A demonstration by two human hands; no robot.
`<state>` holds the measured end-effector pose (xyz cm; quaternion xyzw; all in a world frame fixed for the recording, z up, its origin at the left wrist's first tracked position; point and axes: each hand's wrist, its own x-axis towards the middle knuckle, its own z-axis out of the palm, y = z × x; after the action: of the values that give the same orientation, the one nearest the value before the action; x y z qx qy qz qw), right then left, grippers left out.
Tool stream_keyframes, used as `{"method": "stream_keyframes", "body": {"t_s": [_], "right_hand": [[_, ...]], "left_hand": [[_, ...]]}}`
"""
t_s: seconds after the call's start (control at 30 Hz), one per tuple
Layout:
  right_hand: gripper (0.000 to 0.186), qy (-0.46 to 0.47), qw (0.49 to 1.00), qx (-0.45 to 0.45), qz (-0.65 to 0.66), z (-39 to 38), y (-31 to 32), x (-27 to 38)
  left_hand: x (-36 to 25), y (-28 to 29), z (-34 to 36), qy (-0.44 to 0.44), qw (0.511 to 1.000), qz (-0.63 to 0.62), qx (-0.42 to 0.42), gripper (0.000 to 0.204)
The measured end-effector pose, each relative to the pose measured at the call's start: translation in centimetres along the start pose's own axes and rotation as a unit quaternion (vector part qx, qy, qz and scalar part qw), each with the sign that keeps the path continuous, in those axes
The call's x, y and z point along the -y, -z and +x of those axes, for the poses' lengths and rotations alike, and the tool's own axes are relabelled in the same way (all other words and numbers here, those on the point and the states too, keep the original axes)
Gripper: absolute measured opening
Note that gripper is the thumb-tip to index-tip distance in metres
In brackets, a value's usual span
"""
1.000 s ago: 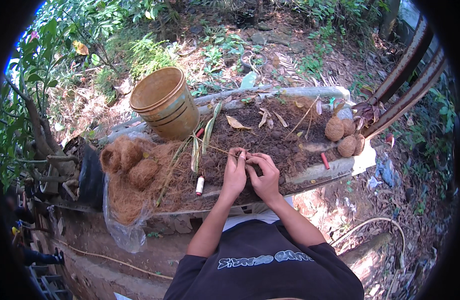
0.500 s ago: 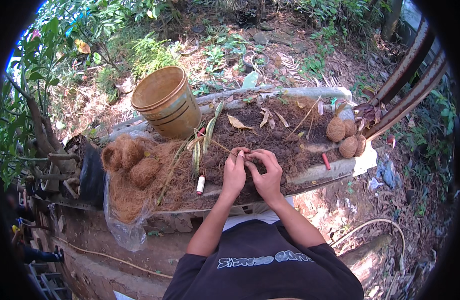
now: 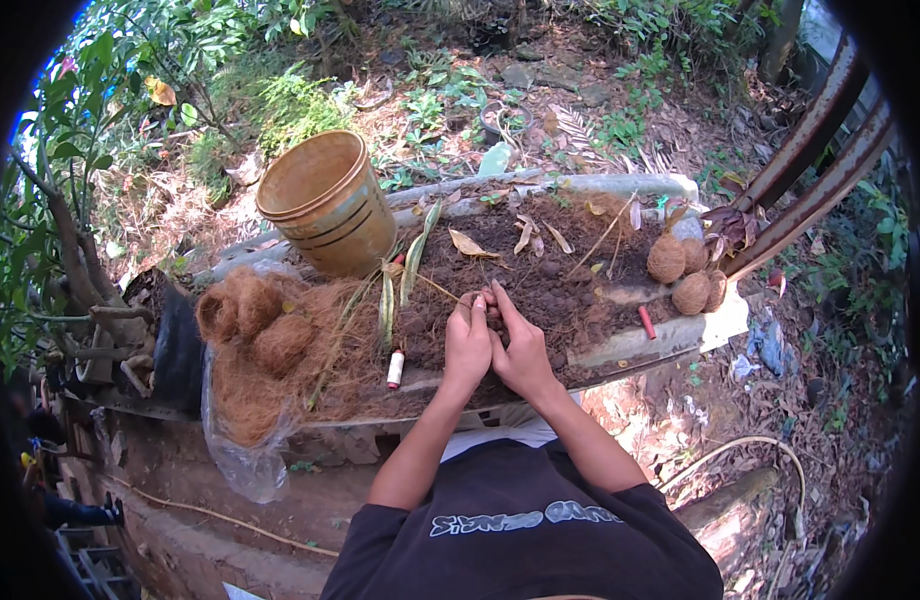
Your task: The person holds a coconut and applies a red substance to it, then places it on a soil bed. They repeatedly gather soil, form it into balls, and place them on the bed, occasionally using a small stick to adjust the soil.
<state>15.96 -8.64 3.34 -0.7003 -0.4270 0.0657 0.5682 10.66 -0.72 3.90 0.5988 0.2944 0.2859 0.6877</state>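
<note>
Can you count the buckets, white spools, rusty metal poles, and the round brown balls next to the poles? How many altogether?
Bucket: 1
White spool: 1
Rusty metal poles: 2
Round brown balls next to the poles: 4
Total: 8

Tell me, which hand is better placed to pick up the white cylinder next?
Probably the left hand: the white cylinder lies to its left, while the right hand is farther away, on the other side of the left one.
</note>
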Motion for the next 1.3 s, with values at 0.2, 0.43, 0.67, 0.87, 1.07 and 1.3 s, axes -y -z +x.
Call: {"method": "stream_keyframes", "body": {"t_s": [0.2, 0.43, 0.67, 0.87, 1.07, 1.3], "right_hand": [[0.048, -0.134, 0.980, 0.063, 0.132, 0.2, 0.2, -2.1], [0.040, -0.208, 0.942, 0.072, 0.254, 1.1, 0.9, -1.3], [0.045, -0.178, 0.954, 0.031, 0.240, 1.1, 0.6, -0.1], [0.057, 0.012, 1.000, 0.011, 0.020, 0.9, 0.8, 0.4], [0.055, -0.186, 0.959, 0.102, 0.190, 0.5, 0.5, -1.6], [0.052, -0.080, 0.986, 0.137, 0.055, 2.3, 3.5, -0.3]], "left_hand": [[0.9, 0.8, 0.1, -0.003, 0.999, -0.012, 0.046, 0.022], [1.1, 1.6, 0.3, -0.010, 0.994, -0.048, 0.095, 0.020], [0.5, 1.7, 0.8, 0.052, 0.986, -0.123, 0.096, 0.019], [-0.3, 2.2, 0.6, 0.104, 0.979, -0.168, 0.050, 0.022], [0.7, 2.3, 0.4, -0.006, 0.991, 0.022, 0.129, 0.026], [1.0, 2.2, 0.6, -0.050, 0.993, 0.043, 0.094, 0.026]]}}
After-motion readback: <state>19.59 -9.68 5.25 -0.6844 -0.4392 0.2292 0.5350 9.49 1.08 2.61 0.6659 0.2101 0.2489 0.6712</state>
